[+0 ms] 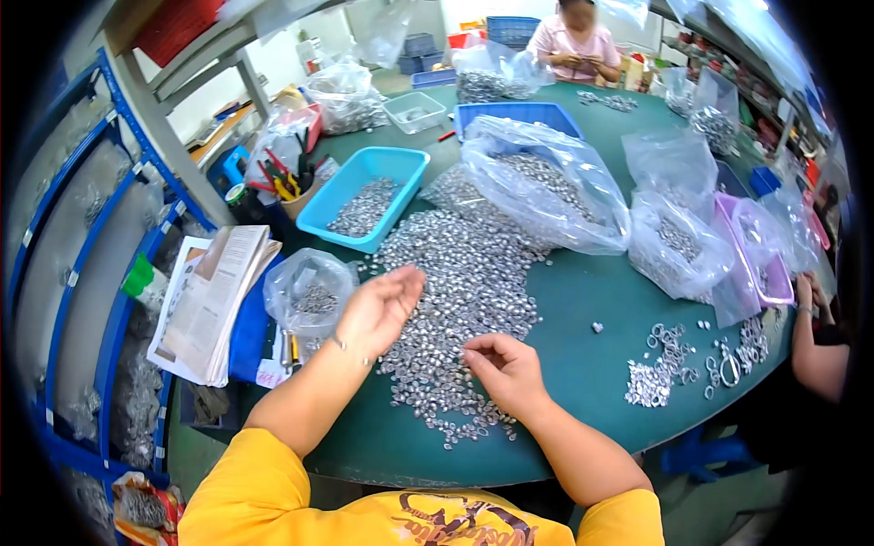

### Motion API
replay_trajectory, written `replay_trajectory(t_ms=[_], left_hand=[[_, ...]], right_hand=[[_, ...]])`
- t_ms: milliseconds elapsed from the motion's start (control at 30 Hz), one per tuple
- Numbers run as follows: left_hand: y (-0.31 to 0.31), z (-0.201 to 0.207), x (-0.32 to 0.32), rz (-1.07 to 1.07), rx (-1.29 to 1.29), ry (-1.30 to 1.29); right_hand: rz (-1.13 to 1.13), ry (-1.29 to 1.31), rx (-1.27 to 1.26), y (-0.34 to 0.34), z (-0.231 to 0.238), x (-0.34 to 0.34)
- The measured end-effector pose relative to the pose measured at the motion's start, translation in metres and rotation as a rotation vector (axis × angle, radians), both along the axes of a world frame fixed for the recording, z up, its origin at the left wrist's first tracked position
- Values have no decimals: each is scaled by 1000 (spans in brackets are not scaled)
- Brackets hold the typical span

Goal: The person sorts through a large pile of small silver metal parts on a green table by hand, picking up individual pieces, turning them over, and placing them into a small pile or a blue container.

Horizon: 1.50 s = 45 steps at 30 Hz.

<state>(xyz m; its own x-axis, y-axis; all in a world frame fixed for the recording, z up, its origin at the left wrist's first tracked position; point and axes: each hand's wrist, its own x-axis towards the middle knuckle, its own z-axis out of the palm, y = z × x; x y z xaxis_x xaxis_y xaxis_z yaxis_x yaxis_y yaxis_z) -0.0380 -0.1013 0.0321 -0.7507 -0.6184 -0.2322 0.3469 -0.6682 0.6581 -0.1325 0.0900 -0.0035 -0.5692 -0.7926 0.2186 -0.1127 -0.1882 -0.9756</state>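
A wide heap of small shiny silver metal pieces [460, 264] spreads over the green table. At the heap's left side, my left hand [387, 305] is open, with its palm turned inward and its fingers stretched out and slightly bent. My right hand [510, 373] rests low over the heap's right edge, fingers curled, with the thumb and forefinger closed near their tips. Whatever lies between them is too small to make out. Left of the heap stands a light blue tub [414, 173] holding more such pieces. A clear plastic bag [601, 214] full of pieces lies at its far side.
A small clear bag [282, 300], papers [214, 300] and a cup of pliers [296, 205] stand left. Rings and pieces [651, 382] lie right, near a pink tray [774, 287]. A co-worker [578, 41] sits across; another person's arm [818, 355] shows at right.
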Motion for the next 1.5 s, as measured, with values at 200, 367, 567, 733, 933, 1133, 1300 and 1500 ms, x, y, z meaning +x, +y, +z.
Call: replay_trajectory(t_ms=[200,367,567,733,933,1133,1300,1500], left_hand=[[75,4,10,-322,-18,-152],[95,0,9,-364,-102,-124],[100,2,21,-342,-161,-81],[91,10,53,-68,-1465,-525],[84,-10,69,-490,-1865,-398],[76,-31,61,-278,-1844,-412],[77,-36,59,-223,-1788,-411],[74,-39,62,-237,-1701,-356]], right_hand=[[-82,419,-191,3,19,3],[-90,551,-200,4,13,1],[-34,354,-66,5,9,-2],[159,-668,4,-3,5,-21],[111,-869,-91,9,4,-38],[176,-903,-167,0,1,-32],[167,-865,-182,2,3,-30],[148,-866,-167,2,2,-27]])
